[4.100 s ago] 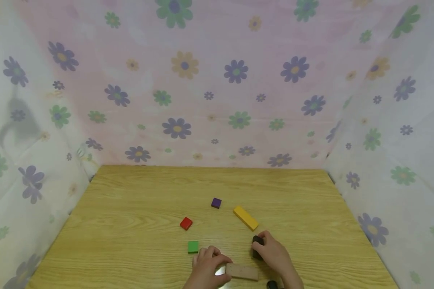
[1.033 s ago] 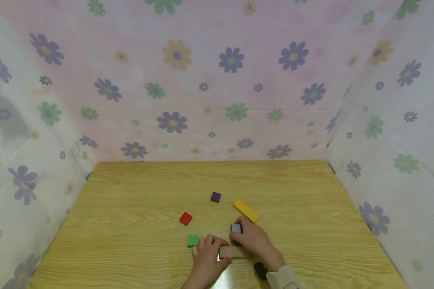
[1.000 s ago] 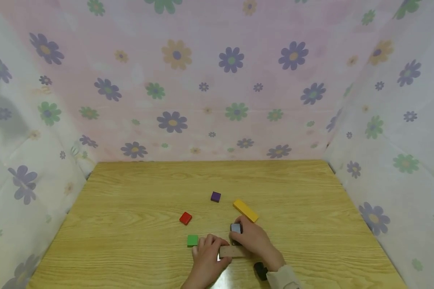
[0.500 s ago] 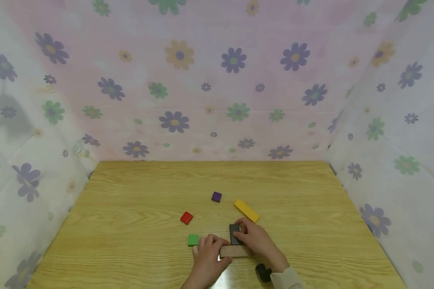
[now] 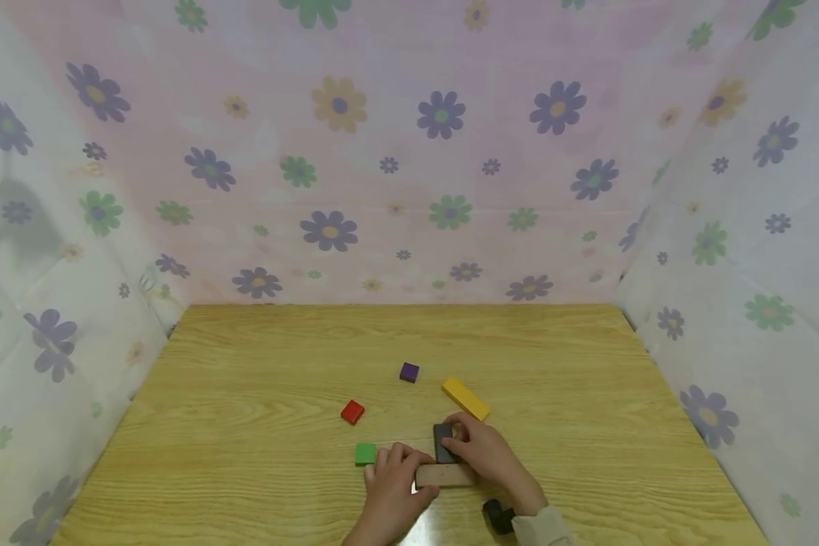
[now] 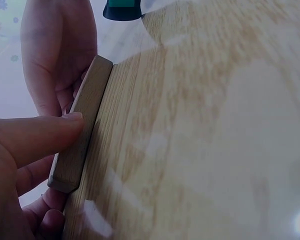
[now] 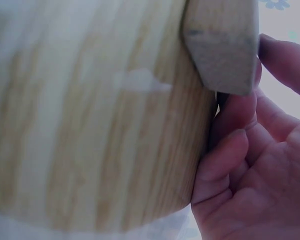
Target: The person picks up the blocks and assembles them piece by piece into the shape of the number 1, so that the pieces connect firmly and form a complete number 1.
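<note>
My left hand (image 5: 392,489) grips a plain wooden block (image 5: 446,476) at its left end, thumb (image 6: 55,132) on the near long face and fingers behind it. The block sits on the table along its long side. Against its far side, near the middle, a black rectangular block (image 5: 441,440) lies pointing away from me. My right hand (image 5: 486,453) pinches this black block by its right side. In the right wrist view the wooden block's end (image 7: 225,65) shows above the curled fingers, and the black block is mostly hidden.
On the wood-grain table (image 5: 259,379) lie a green square block (image 5: 365,454) just left of my left hand, a red one (image 5: 353,412), a purple one (image 5: 409,372) and a long yellow block (image 5: 465,399) beyond my right hand. A black wrist device (image 5: 498,517) hangs under the right wrist.
Since the earliest frame, my right hand has brought the black block leftward to the wooden block's far side. A second ago its top shone pale; now it looks dark. The left hand keeps its hold.
</note>
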Available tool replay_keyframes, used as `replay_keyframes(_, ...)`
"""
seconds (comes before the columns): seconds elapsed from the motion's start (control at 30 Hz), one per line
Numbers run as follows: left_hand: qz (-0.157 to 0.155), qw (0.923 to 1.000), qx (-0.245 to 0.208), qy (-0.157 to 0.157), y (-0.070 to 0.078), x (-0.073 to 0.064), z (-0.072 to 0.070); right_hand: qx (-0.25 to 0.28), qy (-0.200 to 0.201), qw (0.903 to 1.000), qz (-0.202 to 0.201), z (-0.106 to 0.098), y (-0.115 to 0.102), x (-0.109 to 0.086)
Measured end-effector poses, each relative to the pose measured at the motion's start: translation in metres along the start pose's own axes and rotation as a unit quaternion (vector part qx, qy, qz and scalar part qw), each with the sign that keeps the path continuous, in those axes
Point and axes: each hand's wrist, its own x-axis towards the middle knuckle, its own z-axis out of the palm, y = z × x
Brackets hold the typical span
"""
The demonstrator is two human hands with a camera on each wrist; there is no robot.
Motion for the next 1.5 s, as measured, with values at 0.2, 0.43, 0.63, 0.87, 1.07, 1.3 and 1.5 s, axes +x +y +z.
replay_keyframes(0.2,-0.004,1.0,-0.003,0.0,-0.001,0.0,-0.001,-0.004,-0.003,0.9999,-0.011,0.0,0.001,0.001)
replay_keyframes(0.43,-0.003,1.0,0.0,-0.006,0.001,-0.001,-0.003,0.008,-0.008,0.9999,-0.005,0.0,0.001,0.0)
replay_keyframes(0.63,-0.002,1.0,0.0,-0.002,0.001,0.0,-0.003,0.016,-0.004,0.9998,-0.007,-0.002,0.0,0.0)
replay_keyframes(0.87,-0.007,1.0,0.001,0.003,-0.001,0.002,-0.001,0.023,0.016,0.9996,-0.002,-0.001,0.003,0.0)
replay_keyframes(1.07,-0.007,0.9998,-0.017,0.001,0.0,0.002,-0.002,0.063,0.05,0.9966,0.015,-0.003,0.004,-0.001)
replay_keyframes(1.3,-0.012,0.9997,-0.019,-0.001,0.001,0.001,-0.001,0.099,0.066,0.9927,0.015,-0.008,0.006,-0.002)
replay_keyframes(1.5,-0.02,0.9996,-0.019,-0.003,0.002,0.001,-0.001,0.124,0.084,0.9882,0.031,-0.013,0.004,-0.003)
